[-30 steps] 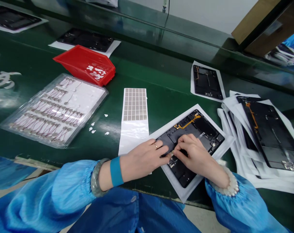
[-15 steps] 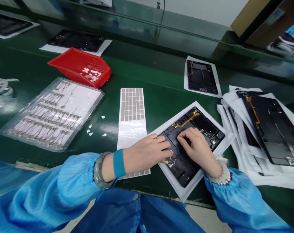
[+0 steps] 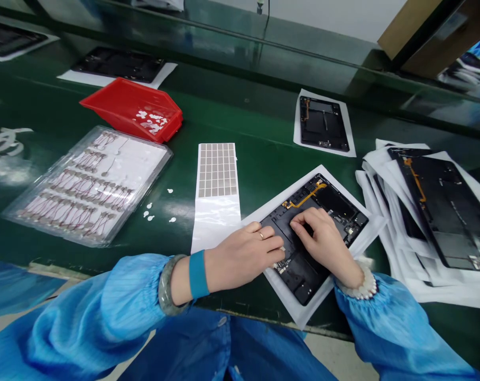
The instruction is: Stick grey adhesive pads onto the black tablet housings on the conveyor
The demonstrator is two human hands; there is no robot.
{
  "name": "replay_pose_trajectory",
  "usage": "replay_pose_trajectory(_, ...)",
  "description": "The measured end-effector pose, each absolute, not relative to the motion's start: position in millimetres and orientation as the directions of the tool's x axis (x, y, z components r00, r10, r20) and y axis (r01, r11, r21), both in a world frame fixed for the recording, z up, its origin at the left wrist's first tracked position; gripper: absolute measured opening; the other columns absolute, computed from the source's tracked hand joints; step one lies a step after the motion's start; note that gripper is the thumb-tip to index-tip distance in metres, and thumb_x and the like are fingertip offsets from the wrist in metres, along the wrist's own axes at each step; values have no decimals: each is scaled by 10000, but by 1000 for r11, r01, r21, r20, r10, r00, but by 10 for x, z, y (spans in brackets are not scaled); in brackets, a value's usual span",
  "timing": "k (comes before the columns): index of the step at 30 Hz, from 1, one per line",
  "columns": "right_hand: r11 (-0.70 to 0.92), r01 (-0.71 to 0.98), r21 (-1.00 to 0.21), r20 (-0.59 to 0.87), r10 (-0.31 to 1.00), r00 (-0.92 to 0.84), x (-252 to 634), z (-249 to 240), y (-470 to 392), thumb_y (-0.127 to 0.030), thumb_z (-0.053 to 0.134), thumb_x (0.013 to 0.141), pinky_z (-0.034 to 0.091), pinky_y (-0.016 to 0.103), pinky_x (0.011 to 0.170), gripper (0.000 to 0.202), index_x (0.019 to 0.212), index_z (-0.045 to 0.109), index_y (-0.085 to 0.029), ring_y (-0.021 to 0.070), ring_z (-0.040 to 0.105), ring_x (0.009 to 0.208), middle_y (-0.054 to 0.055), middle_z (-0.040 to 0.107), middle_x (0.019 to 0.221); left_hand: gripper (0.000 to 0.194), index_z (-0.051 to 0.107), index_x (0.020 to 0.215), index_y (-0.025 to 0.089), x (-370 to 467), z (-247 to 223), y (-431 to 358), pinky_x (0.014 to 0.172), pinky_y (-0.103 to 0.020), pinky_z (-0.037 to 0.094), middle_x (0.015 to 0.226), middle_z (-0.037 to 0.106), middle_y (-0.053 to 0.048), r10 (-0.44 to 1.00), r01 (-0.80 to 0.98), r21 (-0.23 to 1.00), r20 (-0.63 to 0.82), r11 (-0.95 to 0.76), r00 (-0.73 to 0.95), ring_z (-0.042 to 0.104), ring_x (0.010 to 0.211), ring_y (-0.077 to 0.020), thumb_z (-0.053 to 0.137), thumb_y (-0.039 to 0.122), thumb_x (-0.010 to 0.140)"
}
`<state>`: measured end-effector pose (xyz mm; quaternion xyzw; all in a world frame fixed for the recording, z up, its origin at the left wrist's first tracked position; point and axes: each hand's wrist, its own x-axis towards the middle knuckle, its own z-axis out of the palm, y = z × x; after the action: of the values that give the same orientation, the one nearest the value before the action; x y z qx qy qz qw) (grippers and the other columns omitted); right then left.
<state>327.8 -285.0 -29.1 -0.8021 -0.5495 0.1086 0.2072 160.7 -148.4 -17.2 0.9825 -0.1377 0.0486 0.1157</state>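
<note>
A black tablet housing (image 3: 303, 270) with an orange flex cable (image 3: 308, 197) lies tilted on white wrapping (image 3: 293, 312). Over its left edge rests my left hand (image 3: 250, 253), fingers curled together above the small board there; anything in them is hidden. My right hand (image 3: 319, 235) is above the middle of the housing, thumb and index finger pinched; what they hold is too small to make out. Left of the housing lies a sheet of grey square stickers (image 3: 217, 169), its lower part behind my left arm.
A clear tray of small wired discs (image 3: 87, 188) and a red bin (image 3: 132, 108) with white scraps stand at the left. White bits (image 3: 150, 218) lie beside the tray. Wrapped housings (image 3: 450, 206) are stacked at the right; another housing (image 3: 324, 123) lies behind.
My left hand has shifted slightly right and down over the housing's edge. The right hand keeps its pinch in nearly the same place. The housings at the back appear slightly further left.
</note>
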Motion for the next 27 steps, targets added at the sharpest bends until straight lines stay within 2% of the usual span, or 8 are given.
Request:
replay_pose_trajectory(5,-308,833,-459,62,925,376,3276,-293,-2852,-303,473,912,356,343,740,164,805,556,-209,190,485,770,27,567,790,157,563,979,190,1597,-185,-1491,711,-342,291,961,592,-26,-217,-240,200,133,-950,967,482,899,-212,576,321,894)
replay_pose_trajectory(9,-311,832,-460,59,924,378,3275,-291,-2852,-300,478,910,355,343,739,161,804,557,-207,191,482,770,25,560,782,136,562,968,181,1593,-196,-1488,707,-336,289,940,594,-30,-241,-268,188,156,-945,958,486,877,-199,560,302,905)
replay_pose_trajectory(15,-312,833,-458,60,923,379,3280,-295,-2851,-300,478,909,354,347,762,162,804,559,-208,186,484,764,22,560,780,189,561,909,174,1592,-202,-1475,697,-337,280,894,586,-27,-217,-242,151,161,-959,963,481,866,-210,593,358,880)
replay_pose_trajectory(20,-303,834,-461,66,925,373,3287,-303,-2852,-295,482,906,359,344,746,157,801,560,-209,187,485,760,25,562,778,203,554,988,178,1600,-232,-1473,738,-341,289,1002,593,-19,-232,-266,204,176,-942,957,483,917,-207,596,346,882)
replay_pose_trajectory(27,-296,835,-464,74,926,369,3289,-311,-2855,-300,478,910,365,344,724,159,807,560,-212,195,489,767,29,564,782,175,557,937,183,1647,-192,-1456,717,-336,280,927,585,-24,-248,-275,228,142,-934,958,477,887,-208,636,312,849)
